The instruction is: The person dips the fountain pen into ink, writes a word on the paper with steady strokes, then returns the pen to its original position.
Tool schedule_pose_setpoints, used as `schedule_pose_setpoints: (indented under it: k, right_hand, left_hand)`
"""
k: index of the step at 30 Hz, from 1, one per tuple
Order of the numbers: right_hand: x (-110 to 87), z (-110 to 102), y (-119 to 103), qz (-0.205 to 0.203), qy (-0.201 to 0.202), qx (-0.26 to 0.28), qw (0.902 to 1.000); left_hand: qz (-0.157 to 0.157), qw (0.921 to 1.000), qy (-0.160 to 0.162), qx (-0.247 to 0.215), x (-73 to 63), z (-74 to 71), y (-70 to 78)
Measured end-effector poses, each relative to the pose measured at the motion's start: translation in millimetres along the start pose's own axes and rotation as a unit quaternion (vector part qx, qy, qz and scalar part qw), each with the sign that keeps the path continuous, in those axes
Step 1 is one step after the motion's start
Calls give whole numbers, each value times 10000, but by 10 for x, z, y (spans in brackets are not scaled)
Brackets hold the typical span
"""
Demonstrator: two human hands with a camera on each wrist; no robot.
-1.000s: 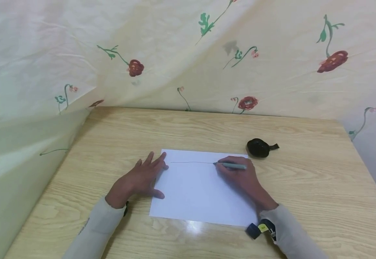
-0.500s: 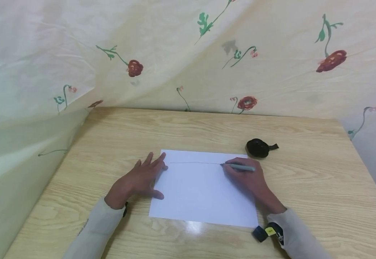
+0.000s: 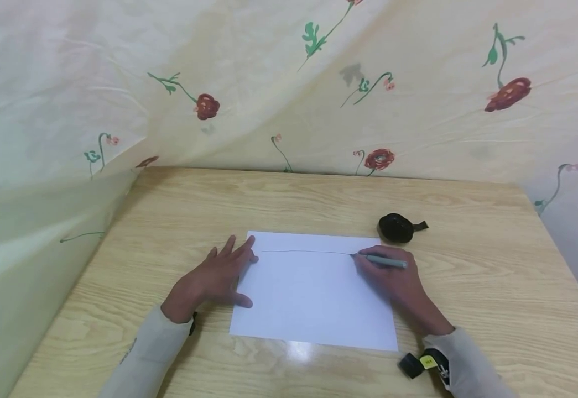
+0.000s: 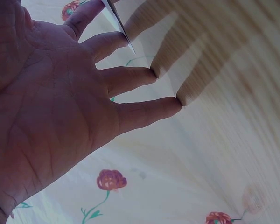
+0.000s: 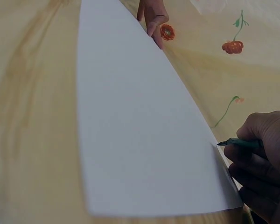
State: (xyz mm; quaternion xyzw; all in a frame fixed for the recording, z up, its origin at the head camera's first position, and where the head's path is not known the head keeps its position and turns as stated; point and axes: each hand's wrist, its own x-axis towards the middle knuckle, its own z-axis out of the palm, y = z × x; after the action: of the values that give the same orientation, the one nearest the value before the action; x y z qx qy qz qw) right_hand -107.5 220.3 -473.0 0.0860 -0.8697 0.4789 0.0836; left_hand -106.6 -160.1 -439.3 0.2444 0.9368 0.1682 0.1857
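A white sheet of paper lies on the wooden table, with one thin dark line drawn across its upper part. My right hand pinches a grey-green pen, its tip at the right end of that line. In the right wrist view the pen sits between thumb and fingers, tip close to the paper's edge. My left hand is spread over the sheet's left edge, thumb and fingertips resting on paper and table. The left wrist view shows the left hand's palm side, fingers straight and apart.
A small black bowl-like object with a short handle stands just beyond the paper's top right corner. The wooden table reaches back to a cream cloth printed with red flowers, which also hangs along the left side.
My right hand has moved to the right with the pen, and the drawn line has grown longer in that direction. The left hand and the paper have stayed in place.
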Motion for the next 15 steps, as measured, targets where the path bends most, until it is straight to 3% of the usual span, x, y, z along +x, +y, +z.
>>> schedule_pose_setpoints:
  k: [6, 15]
  right_hand:
    - [15, -17, 5, -231, 16, -34, 9997]
    - [40, 13, 9, -328, 156, -586, 9976]
  left_hand:
    - [-14, 10000, -13, 15, 12, -15, 4]
    - [-23, 10000, -58, -27, 12, -13, 2]
